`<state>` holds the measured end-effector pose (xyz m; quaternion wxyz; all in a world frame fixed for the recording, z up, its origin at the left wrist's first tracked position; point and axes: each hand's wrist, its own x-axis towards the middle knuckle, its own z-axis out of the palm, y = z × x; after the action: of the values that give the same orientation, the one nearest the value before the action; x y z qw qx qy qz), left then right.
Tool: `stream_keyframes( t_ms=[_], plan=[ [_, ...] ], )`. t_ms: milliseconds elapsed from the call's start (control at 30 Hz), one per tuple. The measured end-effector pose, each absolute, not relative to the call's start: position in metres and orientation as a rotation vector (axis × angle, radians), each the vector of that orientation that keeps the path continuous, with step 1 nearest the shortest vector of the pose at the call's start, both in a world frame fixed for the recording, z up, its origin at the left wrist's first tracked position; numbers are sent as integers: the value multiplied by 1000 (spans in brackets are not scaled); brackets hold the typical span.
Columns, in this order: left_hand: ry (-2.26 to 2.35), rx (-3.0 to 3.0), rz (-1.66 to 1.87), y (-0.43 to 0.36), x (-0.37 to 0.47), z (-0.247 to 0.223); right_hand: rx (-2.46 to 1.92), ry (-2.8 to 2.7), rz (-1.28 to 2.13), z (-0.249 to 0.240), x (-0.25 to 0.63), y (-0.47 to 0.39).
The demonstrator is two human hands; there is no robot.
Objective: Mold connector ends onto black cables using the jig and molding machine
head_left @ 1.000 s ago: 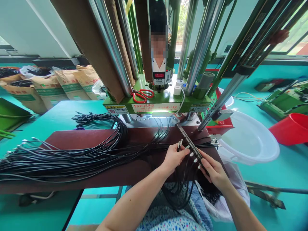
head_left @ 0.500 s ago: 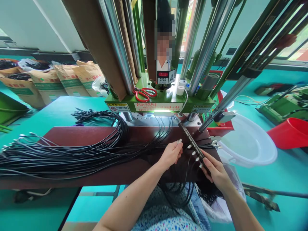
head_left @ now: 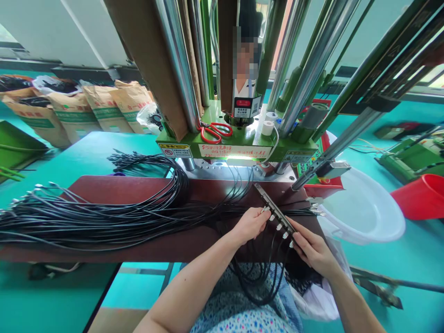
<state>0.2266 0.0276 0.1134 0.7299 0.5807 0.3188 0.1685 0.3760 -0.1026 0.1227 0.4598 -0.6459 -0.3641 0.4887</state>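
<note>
A long dark metal bar (head_left: 274, 209) slants over the brown work board, with several pale cable connectors (head_left: 279, 227) along its lower left edge. My right hand (head_left: 308, 245) is closed around the lower end of this bar. Beside the bar's middle, my left hand (head_left: 253, 224) pinches a small silvery connector (head_left: 265, 209) close to the bar's edge. Whether that connector touches the bar cannot be made out. Black cables (head_left: 258, 296) hang from the bar in loops over my lap.
A green press (head_left: 239, 136) stands behind the board, with red-handled scissors (head_left: 217, 132) on it. Bundled black cables (head_left: 104, 224) cover the brown board (head_left: 107, 187) at left. A white tub (head_left: 364, 203) and a red bucket (head_left: 421, 196) are at right. A person (head_left: 244, 60) is behind the press.
My left hand has moved right with the connector, up to the bar. The bar's upper end has shifted slightly left and down, and the camera view has shifted a little.
</note>
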Motion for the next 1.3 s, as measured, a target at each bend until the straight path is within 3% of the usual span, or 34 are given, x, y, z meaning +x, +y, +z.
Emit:
stream_keyframes(
  t_ms=[333, 733, 1000, 1300],
  plan=[
    [652, 1286, 405, 35, 210, 128, -1567, -861, 1243, 123, 380, -104],
    [497, 1251, 198, 40, 200, 138, -1571, -895, 1271, 131, 372, -106],
    [350, 915, 82, 43, 196, 136, -1563, -863, 1256, 123, 377, -109],
    [400, 1140, 149, 44, 190, 127, -1576, -1338, 1255, 127, 394, -106]
  ],
)
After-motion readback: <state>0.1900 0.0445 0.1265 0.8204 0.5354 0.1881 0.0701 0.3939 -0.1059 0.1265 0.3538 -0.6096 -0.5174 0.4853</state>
